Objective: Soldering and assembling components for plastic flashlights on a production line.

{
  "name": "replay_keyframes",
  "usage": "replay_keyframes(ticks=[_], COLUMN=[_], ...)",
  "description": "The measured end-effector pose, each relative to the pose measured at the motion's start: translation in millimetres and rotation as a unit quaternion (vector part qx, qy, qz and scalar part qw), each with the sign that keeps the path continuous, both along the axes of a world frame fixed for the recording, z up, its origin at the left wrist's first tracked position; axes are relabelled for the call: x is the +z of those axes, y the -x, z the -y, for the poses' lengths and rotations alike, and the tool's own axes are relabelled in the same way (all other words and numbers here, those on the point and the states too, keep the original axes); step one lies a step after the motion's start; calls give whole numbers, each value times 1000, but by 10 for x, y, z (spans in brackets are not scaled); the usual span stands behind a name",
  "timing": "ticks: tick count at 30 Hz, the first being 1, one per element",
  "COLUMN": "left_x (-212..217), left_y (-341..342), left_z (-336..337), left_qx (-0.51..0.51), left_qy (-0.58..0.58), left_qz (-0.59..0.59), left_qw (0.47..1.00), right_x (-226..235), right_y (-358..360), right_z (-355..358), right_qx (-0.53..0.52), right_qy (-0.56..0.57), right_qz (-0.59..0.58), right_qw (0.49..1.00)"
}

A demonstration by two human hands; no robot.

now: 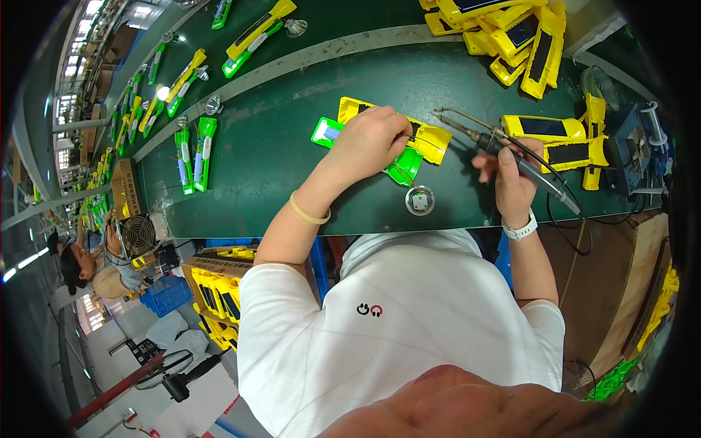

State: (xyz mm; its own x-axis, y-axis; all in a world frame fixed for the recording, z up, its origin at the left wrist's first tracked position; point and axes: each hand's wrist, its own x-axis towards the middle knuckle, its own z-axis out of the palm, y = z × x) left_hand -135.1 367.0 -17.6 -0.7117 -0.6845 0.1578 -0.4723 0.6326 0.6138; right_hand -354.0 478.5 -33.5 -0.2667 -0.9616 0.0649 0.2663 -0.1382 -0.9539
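My left hand is over a yellow plastic housing and a green casing, its fingers pinched together near a dark part. What lies between the fingertips is hidden. A thin wire runs from the green casing to a round, silvery lamp head near the table's front edge. To the right, my right hand grips a soldering iron by its grey handle. The iron's thin metal end points left toward the yellow housing, apart from it.
Yellow housings with dark panels lie right of my hand, beside a blue soldering stand. More are heaped in a pile at the back right. Two green lamps lie left. A metal strip crosses behind. A co-worker sits far left.
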Motion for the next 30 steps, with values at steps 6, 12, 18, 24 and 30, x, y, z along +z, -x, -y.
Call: replay_keyframes(ticks=[6, 12, 18, 24, 30], left_x=[4, -25, -14, 19, -23], left_y=[-3, 21, 95, 85, 89], left_z=[2, -82, -188, -170, -174], left_qx=[-2, 2, 15, 16, 33], left_qy=[-3, 3, 95, 54, 9], left_qz=[4, 23, 40, 29, 21], left_qw=[1000, 1000, 995, 998, 999], right_x=[40, 26, -10, -19, 14], right_y=[-261, -225, -202, -207, -69], right_z=[262, 291, 247, 238, 62], right_qx=[9, 21, 10, -6, -34], right_qy=[-22, -41, -39, -37, -34], right_qz=[6, 19, 28, 13, -33], right_qw=[1000, 999, 999, 999, 998])
